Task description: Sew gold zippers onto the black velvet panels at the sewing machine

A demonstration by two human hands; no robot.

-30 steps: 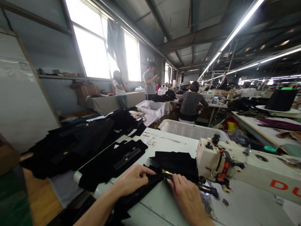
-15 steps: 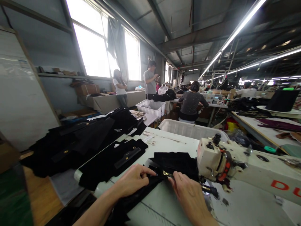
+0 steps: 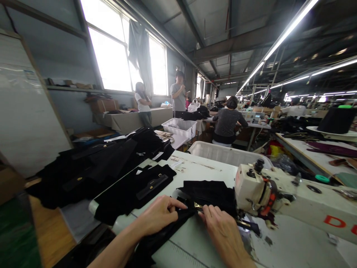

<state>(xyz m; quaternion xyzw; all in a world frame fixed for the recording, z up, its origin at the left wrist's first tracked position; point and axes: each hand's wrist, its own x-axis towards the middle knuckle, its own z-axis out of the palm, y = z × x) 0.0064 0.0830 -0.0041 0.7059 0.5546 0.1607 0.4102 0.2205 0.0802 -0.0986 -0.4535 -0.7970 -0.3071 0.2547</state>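
Note:
My left hand [image 3: 158,216] is closed on a black fabric piece [image 3: 170,227], its index finger stretched along the fold and the other fingers curled. From the right, my right hand [image 3: 221,227] pinches the same black work beside a small gold-coloured metal fitting [image 3: 198,205]; its exact kind is hard to make out. Behind the fingers another part of black cloth [image 3: 209,190] lies spread on the pale machine table [image 3: 192,242]. The sewing machine head [image 3: 251,186] stands just right of my right hand. Where the fingertips meet the cloth is partly hidden.
Black panels with a strap and gold fitting [image 3: 152,187] lie on the table's left. Beyond is a heap of black pieces [image 3: 106,163]. A white plastic bin [image 3: 228,153] stands behind the table. A person [image 3: 230,121] sits farther back; others stand near the windows.
Both hands keep almost the same place on the black cloth. The view has shifted slightly. In the background, a standing person's hand has risen toward the head.

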